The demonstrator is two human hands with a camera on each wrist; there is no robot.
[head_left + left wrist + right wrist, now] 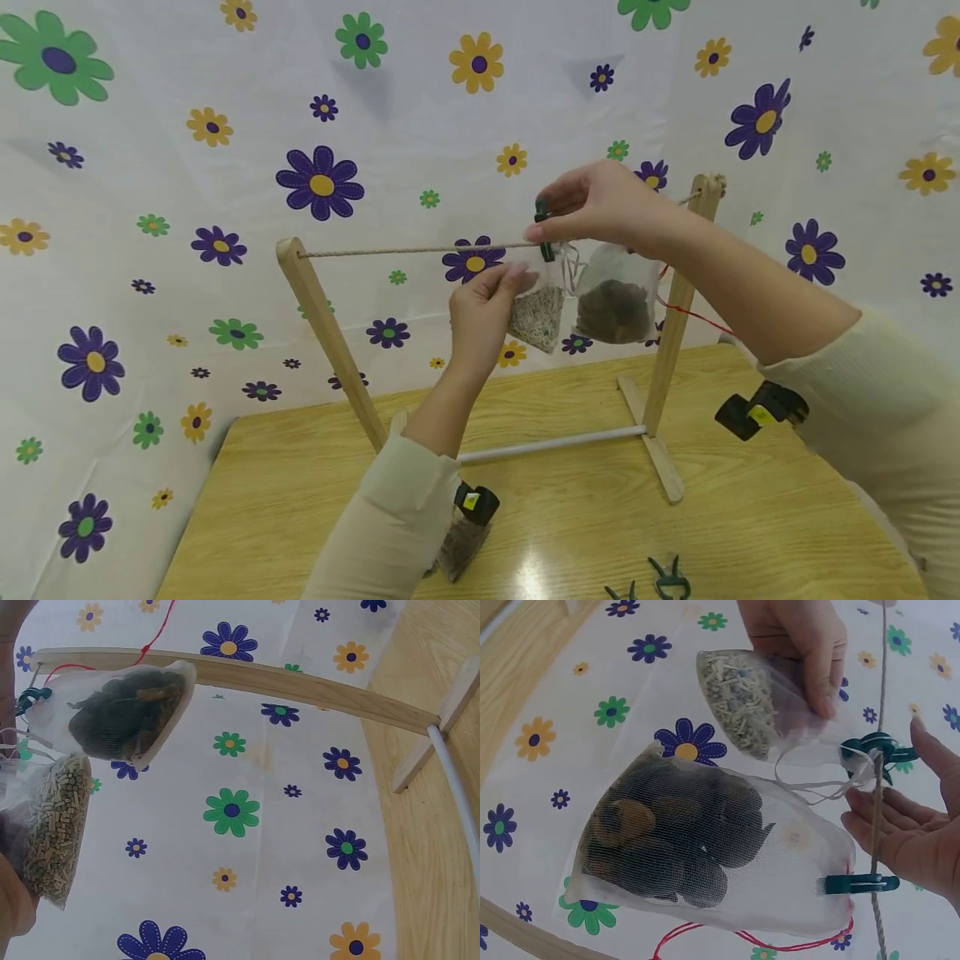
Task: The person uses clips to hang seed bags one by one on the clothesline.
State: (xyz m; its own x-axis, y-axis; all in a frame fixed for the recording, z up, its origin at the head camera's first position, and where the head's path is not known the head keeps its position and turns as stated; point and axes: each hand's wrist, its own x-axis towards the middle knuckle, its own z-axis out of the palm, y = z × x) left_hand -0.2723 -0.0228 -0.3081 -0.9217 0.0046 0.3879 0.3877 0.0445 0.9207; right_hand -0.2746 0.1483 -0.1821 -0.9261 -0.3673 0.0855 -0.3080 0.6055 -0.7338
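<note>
My left hand (483, 312) pinches the upper part of a sheer drawstring bag (537, 317) of pale, short pellet-like bits. A dark green clip (874, 754) sits on the rope (397, 250) at that bag's gathered neck. Around this clip, my right hand (600, 204) has its thumb and fingers spread apart, with the thumb close to the clip's handle. To the right hangs a white mesh bag (615, 308) of dark, flat, rounded pieces. A second green clip (861, 883) fastens it to the rope, and its red drawstring (757, 941) trails loose.
The rope runs between two wooden posts (330, 342) of a stand joined by a grey bar (555, 445). On the wooden table (285, 492) lie green clips (670, 579) at the front and another filled bag (461, 550) near my left sleeve. A flowered cloth (420, 125) hangs behind.
</note>
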